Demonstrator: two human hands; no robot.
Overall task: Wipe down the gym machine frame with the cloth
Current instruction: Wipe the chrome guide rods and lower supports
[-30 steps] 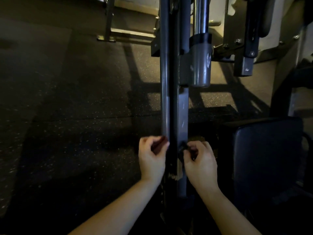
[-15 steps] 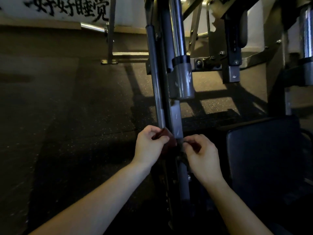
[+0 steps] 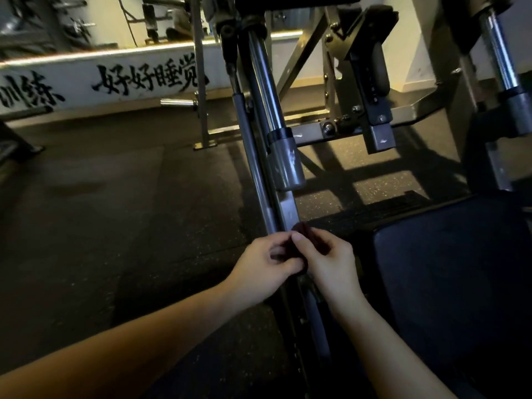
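A grey steel frame post [image 3: 260, 180] of the gym machine slants up through the middle of the head view, with a chrome rod and a grey sleeve [image 3: 285, 165] beside it. A small dark red cloth [image 3: 302, 230] is bunched against the post. My left hand [image 3: 266, 269] and my right hand [image 3: 328, 260] meet in front of the post and both pinch the cloth between thumb and fingers. Most of the cloth is hidden by my fingers.
A black padded seat [image 3: 449, 283] lies close at the right. More frame bars, a black pad [image 3: 374, 61] and a second chrome rod [image 3: 501, 61] stand behind. Dark speckled rubber floor [image 3: 115, 211] spreads to the left, up to a white wall band with black lettering [image 3: 149, 79].
My two hands have come together in front of the post, from either side of it, with the cloth between them. The view has tilted up, showing more of the machine and wall.
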